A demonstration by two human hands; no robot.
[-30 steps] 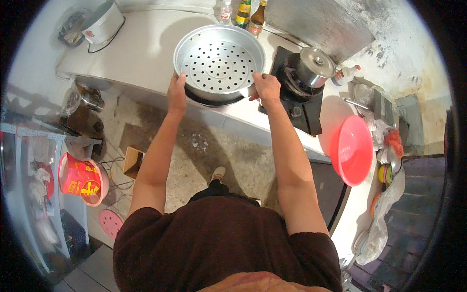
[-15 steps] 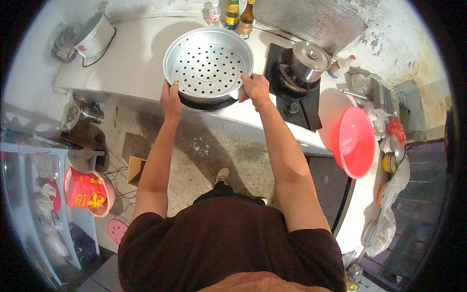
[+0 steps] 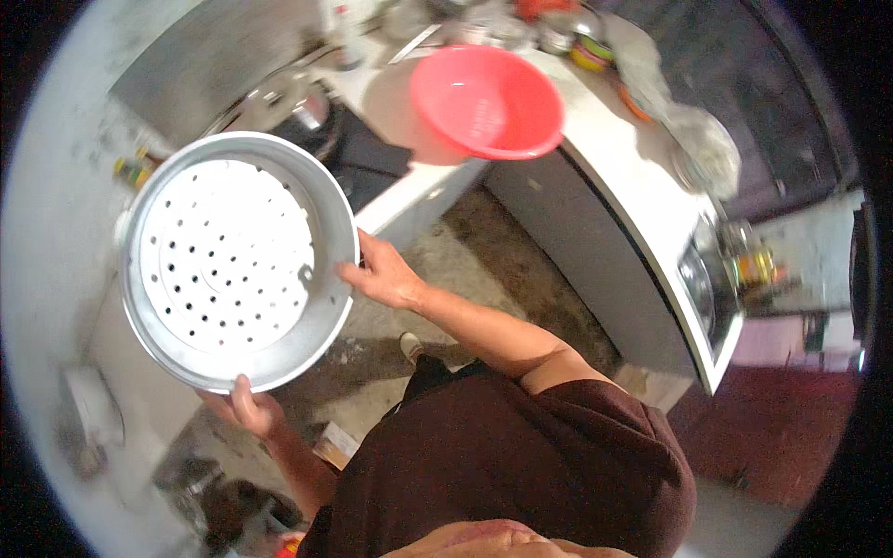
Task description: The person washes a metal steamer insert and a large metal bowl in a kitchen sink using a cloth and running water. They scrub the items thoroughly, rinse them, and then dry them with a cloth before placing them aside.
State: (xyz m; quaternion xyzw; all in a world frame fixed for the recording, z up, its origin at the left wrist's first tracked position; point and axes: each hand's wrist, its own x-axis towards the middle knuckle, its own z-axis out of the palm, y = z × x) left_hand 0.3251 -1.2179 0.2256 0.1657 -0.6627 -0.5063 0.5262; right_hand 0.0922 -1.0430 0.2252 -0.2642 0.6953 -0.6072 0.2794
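A round silver metal steamer basket (image 3: pixel 228 274), its flat bottom full of small holes, is held up in front of me at the left. My left hand (image 3: pixel 244 410) grips its near rim, the thumb over the edge. On the right side of the rim, my right hand (image 3: pixel 386 274) is closed with the thumb inside the wall; the other fingers go out of sight behind it. The basket covers part of the counter and the black stove (image 3: pixel 367 153) beyond.
A pink plastic basin (image 3: pixel 493 102) stands on the white counter (image 3: pixel 623 153) past the stove. A lidded metal pot (image 3: pixel 284 102) sits on the stove, partly blurred. Plastic bags (image 3: pixel 702 144) lie along the right counter, with a sink (image 3: pixel 702 284) at its end. A carton (image 3: pixel 335 445) is on the floor.
The steamer basket has been lifted off the black pan-like thing under it, and both hands carry it nearer. My view has swung right, towards the pink basin and the side counter.
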